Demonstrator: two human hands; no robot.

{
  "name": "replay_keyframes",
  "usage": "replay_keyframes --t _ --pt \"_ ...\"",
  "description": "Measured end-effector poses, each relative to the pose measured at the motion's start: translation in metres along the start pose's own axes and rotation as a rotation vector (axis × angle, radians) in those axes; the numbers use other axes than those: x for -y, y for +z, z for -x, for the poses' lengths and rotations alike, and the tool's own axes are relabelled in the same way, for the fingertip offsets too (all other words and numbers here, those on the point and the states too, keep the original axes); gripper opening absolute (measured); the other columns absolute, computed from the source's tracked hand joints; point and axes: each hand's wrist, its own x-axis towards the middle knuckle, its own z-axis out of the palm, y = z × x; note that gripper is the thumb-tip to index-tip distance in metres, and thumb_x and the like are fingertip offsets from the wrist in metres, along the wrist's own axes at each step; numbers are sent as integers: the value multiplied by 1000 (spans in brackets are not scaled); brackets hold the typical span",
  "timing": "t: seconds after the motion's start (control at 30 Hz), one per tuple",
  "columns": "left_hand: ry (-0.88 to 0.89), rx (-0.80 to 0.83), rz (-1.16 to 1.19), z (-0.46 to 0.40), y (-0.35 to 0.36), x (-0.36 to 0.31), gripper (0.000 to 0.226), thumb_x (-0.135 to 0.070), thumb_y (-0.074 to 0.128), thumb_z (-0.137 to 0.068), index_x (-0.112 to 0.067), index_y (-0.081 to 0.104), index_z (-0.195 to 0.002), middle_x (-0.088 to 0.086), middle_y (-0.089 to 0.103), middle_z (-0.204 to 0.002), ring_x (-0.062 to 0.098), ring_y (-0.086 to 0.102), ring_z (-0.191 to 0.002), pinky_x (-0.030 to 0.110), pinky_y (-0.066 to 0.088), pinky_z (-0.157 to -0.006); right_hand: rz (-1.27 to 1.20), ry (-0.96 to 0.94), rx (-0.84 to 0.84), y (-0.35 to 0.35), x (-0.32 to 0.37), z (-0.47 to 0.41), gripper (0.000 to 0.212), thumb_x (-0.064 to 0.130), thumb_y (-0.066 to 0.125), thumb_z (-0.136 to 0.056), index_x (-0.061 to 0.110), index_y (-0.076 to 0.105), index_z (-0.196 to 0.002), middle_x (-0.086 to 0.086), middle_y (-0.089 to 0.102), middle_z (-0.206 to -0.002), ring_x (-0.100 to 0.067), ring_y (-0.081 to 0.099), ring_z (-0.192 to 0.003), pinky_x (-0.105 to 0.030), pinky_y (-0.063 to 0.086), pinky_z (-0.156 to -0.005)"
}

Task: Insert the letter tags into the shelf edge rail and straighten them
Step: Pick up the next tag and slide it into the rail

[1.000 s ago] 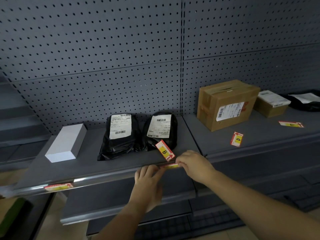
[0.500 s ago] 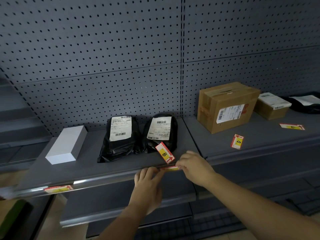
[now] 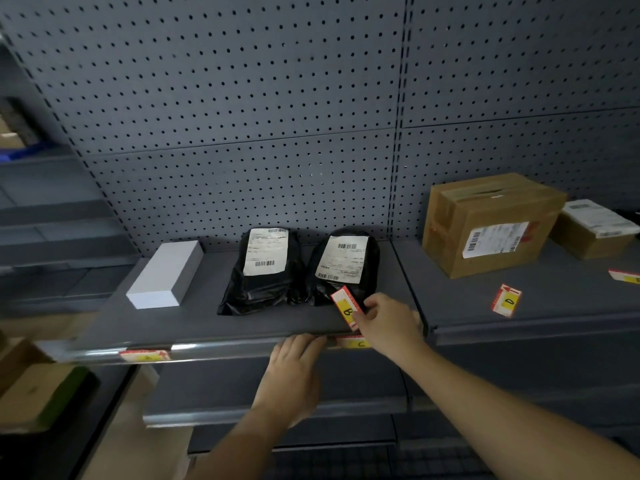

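Observation:
A red and yellow tag marked B [image 3: 345,304] lies on the grey shelf [image 3: 194,320] in front of two black parcels. My right hand [image 3: 389,323] reaches over the shelf edge and its fingertips pinch that tag's lower end. Just below, a tag marked C [image 3: 354,343] sits in the shelf edge rail [image 3: 221,348]. My left hand [image 3: 294,365] rests its fingertips on the rail just left of the C tag and holds nothing. Another tag [image 3: 143,355] sits in the rail at the far left. Loose on the right shelf lie a D tag [image 3: 506,300] and another tag [image 3: 625,275].
On the left shelf stand a white box [image 3: 162,275] and two black bagged parcels [image 3: 263,271] [image 3: 341,265] with white labels. A brown carton [image 3: 485,223] and a smaller box [image 3: 592,230] stand on the right shelf. Pegboard wall behind; lower shelves below.
My right hand has left the rail and moved up onto the shelf to the B tag. The C tag now shows uncovered in the rail. My left hand stays at the rail.

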Motion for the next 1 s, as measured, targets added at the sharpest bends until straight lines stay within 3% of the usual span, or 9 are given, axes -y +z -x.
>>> replay_keyframes --t 0.17,0.37,0.53,0.63,0.8,1.0 --pt "-154 -54 -34 26 -11 31 65 -16 62 -70 -17 51 -134 1 53 -125 24 48 -114 40 35 -100 -32 57 13 5 6 1 25 40 63 -86 31 55 -108 18 59 -75 -10 57 -83 -38 35 -87" --pt "-172 -48 -129 50 -18 67 69 -14 63 -69 -13 49 -137 7 51 -129 28 46 -118 41 31 -103 -132 12 -63 15 14 7 13 26 63 -88 33 59 -98 17 64 -86 -8 60 -82 -40 40 -87" --pt "-110 -38 -102 54 -25 88 66 -15 64 -70 -14 51 -134 4 52 -127 27 47 -116 38 31 -101 -392 -120 -33 30 46 22 13 13 66 -88 25 66 -92 13 68 -82 -3 66 -76 -26 57 -67" --pt "-54 -20 -82 56 -32 103 61 -18 62 -71 -16 54 -131 2 53 -125 25 48 -114 36 33 -101 -399 -202 -16 48 73 30 13 11 66 -88 23 69 -93 13 70 -82 3 65 -75 -18 54 -67" --pt "7 14 -40 55 -43 128 56 -24 64 -71 -17 55 -126 1 51 -118 26 49 -108 40 45 -96 -317 -250 -10 77 108 37 16 11 65 -88 24 71 -93 12 69 -85 0 62 -79 -20 53 -71" --pt "13 16 52 65 -39 132 55 -18 57 -76 -21 49 -131 -3 45 -123 23 41 -116 38 35 -103 -209 -283 -23 90 118 43 17 7 65 -87 21 73 -90 7 64 -87 -7 57 -83 -23 46 -74"
